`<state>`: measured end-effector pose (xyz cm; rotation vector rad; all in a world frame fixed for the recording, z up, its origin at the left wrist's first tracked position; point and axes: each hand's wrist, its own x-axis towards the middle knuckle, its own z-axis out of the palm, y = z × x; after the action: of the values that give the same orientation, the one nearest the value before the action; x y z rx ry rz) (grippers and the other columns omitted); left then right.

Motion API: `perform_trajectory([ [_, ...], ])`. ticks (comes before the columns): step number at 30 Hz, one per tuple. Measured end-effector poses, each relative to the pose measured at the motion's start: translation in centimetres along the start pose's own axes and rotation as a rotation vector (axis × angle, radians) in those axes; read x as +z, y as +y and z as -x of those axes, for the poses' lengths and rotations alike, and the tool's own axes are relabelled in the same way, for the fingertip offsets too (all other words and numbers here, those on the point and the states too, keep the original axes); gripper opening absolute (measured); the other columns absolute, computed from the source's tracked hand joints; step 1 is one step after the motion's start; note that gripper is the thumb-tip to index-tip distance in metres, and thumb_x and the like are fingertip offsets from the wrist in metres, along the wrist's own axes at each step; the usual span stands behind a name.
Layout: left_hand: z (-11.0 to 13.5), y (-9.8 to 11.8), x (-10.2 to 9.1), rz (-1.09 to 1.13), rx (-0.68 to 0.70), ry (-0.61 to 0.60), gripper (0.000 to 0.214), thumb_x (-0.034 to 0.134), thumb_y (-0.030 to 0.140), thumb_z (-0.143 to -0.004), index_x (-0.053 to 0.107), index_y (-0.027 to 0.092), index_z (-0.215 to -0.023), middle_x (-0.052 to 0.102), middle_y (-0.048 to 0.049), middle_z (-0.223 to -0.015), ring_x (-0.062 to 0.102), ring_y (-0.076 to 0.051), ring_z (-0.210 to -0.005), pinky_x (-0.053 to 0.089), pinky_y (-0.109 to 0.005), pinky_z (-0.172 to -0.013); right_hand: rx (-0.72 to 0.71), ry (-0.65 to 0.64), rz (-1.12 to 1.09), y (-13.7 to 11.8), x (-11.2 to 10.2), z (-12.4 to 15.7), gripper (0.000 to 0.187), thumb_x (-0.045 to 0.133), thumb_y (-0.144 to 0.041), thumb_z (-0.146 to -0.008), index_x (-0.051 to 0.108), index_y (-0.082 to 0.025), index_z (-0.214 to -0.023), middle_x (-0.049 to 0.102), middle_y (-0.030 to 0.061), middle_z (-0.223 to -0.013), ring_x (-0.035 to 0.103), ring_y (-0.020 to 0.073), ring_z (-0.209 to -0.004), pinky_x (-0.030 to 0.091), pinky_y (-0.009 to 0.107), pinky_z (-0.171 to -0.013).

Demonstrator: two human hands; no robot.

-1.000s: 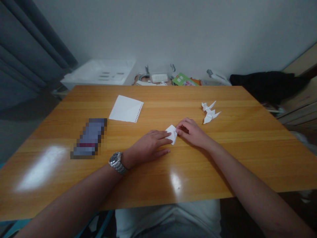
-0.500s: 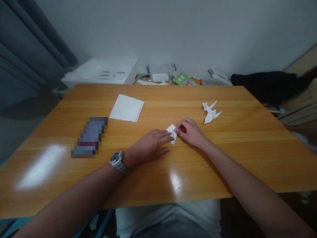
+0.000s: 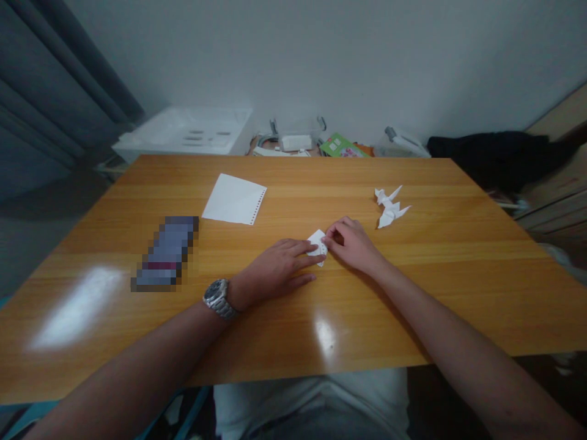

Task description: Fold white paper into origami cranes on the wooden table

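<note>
Presumably for steadiness, folded paper (image 3: 317, 236) lies under my spread left fingers (image 3: 300, 247); beside them, my right fingers (image 3: 334, 246) pinch its edge.

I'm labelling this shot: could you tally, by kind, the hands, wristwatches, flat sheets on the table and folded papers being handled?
Hands: 2 (left hand, right hand)
Wristwatch: 1
Flat sheet: 1
Folded paper: 1
Total: 5
</note>
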<state>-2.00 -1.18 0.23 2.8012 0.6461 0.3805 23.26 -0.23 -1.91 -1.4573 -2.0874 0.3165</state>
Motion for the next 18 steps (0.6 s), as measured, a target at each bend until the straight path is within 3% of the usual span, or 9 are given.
perform_trajectory([
  [18,0.09,0.10,-0.42,-0.062,0.062,0.000,0.042,0.049,0.041,-0.104,0.057,0.028,-0.143,0.052,-0.0118,-0.151,0.056,-0.029,-0.131,0.045,-0.047,-0.111,0.023,0.000,0.041,-0.20,0.27,0.03,0.010,0.067,-0.028,-0.091,0.064,-0.020,-0.085,0.062,0.0071,-0.091,0.056,0.0255,-0.090,0.043,0.038,-0.084],
])
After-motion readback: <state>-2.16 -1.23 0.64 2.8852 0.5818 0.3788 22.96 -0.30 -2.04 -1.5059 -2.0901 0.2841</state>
